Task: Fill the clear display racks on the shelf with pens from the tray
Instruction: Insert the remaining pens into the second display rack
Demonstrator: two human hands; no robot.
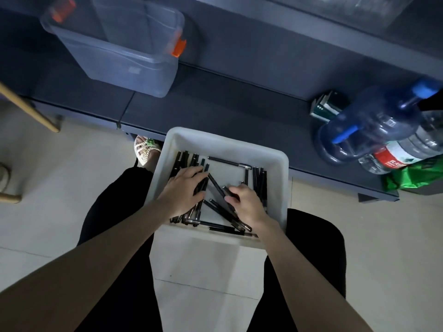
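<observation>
**Both hands in the tray of pens**

A white tray (230, 143) rests across the person's lap, between 2 black-clad legs (112, 212), just in front of a low dark shelf (239, 92). Black pens (227, 160) lie loose inside it: 1 bundle along the left wall, another standing in a row against the right wall, a single pen lying across the far end, and several crossing each other in the middle and along the near edge.

The left hand (184, 188) lies palm down on the left bundle, fingers nearly straight and slightly spread, pressing on the pens rather than closing round them. The right hand (247, 202) is in the middle-right of the tray with its fingers curled; thumb and fingers pinch a few of the slanting pens near their upper ends. How many it holds cannot be told. The 2 hands are near each other but apart, with a bare patch of tray floor between them.

On the shelf, a clear storage bin (119, 56) with orange clips stands to the left. To the right are a small stack of dark green books (328, 106), a blue water jug (374, 125), a clear bottle with a red label (398, 152) and a green bag (412, 178). A sandalled foot (146, 149) shows on the pale tiled floor (48, 176) beside the tray's left corner.
</observation>
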